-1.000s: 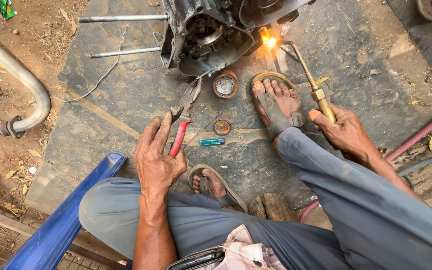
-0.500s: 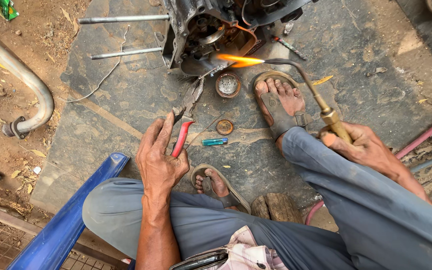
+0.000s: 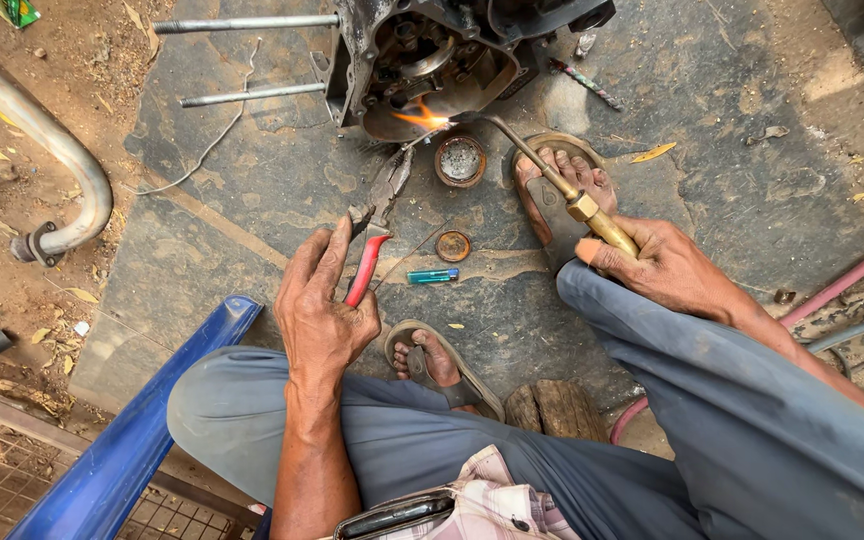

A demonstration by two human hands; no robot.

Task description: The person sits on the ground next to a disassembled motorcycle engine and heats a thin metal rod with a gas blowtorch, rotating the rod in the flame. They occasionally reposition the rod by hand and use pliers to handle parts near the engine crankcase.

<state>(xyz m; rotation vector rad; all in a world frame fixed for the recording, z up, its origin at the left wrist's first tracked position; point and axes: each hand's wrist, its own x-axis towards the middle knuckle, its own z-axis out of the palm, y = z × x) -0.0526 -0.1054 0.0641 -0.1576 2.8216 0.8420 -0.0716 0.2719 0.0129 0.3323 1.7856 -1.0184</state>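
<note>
Heating step, judged from the lit flame. Right hand (image 3: 667, 265) is closed around the brass torch (image 3: 592, 215); its flame (image 3: 422, 118) plays on the lower rim of the engine case (image 3: 422, 55). Left hand (image 3: 322, 310), fingers curled, grips red-handled pliers (image 3: 377, 215), their nose just below the case. Tin (image 3: 460, 160) and lighter (image 3: 433, 275) lie nearer the feet. Next move calls for steady torch aim and firm pliers.

Brass torch (image 3: 592, 215) shiny, red plastic-grip pliers (image 3: 372, 235) worn.

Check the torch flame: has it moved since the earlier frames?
Yes. The flame has swung left, from beside the sandalled foot to the open engine case. The right hand holds the torch.
</note>
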